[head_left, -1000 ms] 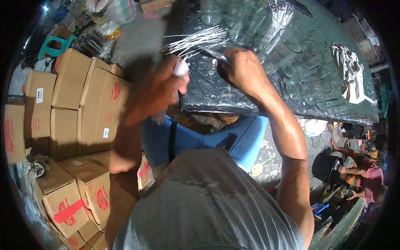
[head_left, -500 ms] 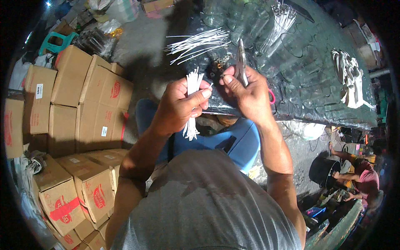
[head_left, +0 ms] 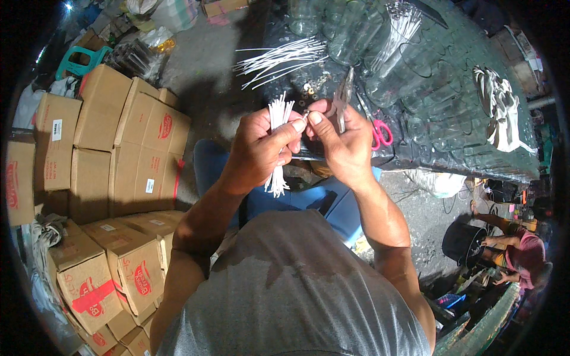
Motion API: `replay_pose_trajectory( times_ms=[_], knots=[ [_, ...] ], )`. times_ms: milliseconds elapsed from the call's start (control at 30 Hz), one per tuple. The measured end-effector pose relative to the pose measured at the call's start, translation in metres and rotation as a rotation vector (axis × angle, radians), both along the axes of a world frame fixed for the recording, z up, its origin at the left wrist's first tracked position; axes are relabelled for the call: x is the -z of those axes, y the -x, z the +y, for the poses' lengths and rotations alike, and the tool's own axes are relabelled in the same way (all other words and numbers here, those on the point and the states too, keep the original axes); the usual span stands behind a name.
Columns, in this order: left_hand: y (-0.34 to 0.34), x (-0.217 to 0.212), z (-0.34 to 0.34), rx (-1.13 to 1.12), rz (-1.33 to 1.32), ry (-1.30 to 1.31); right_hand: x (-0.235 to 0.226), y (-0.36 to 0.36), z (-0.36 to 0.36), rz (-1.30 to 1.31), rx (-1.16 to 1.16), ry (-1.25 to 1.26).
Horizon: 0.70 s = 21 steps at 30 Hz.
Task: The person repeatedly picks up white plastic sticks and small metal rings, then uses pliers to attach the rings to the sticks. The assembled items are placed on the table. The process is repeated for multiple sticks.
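Observation:
My left hand [head_left: 256, 147] is closed around a bundle of thin white wick-like cords [head_left: 277, 178], which stands out above and below the fist. Its thumb and forefinger pinch the end of one cord. There, the thumb and fingertips of my right hand [head_left: 349, 148] meet it at a tiny metal piece [head_left: 306, 114], partly hidden by the fingers. A pair of pliers [head_left: 342, 98] also rests in my right hand, jaws pointing away from me. Just beyond the fingertips, several small metal rings [head_left: 308, 89] lie on the dark table. Pink-handled scissors [head_left: 382, 134] lie right of my right hand.
Loose white cords [head_left: 279, 59] are spread at the table's far left. Glass jars [head_left: 380, 89] cover much of the table [head_left: 507, 166], beside another cord bundle [head_left: 401, 29] and white cloth gloves [head_left: 497, 113]. Cardboard boxes [head_left: 95, 172] are stacked left. A person [head_left: 522, 252] crouches by a black tub [head_left: 463, 243].
My right hand has moved left with the pliers and the small metal piece, bringing its fingertips against those of my left hand. The scissors and small rings show more.

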<state>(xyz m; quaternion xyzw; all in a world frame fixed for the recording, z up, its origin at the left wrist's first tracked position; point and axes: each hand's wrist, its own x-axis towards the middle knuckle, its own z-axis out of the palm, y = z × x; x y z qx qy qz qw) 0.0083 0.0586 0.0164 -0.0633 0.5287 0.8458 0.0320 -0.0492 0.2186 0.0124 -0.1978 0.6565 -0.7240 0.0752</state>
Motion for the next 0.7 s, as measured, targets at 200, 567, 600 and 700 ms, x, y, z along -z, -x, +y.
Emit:
replay_pose_trajectory(
  times_ms=[200,567,600,700],
  knots=[
    [-0.001,-0.002,0.001,-0.033,-0.024,0.019,0.012,-0.003,-0.006,0.074,0.075,0.015],
    [0.001,-0.007,0.000,-0.063,-0.024,0.032,0.007,0.001,-0.003,0.572,0.120,-0.238],
    [0.001,-0.007,-0.001,-0.068,-0.016,0.014,0.005,0.001,-0.002,0.510,0.110,-0.252],
    [0.001,-0.004,-0.003,-0.082,-0.019,0.022,-0.011,0.001,0.005,0.342,0.059,-0.318]
  ],
)
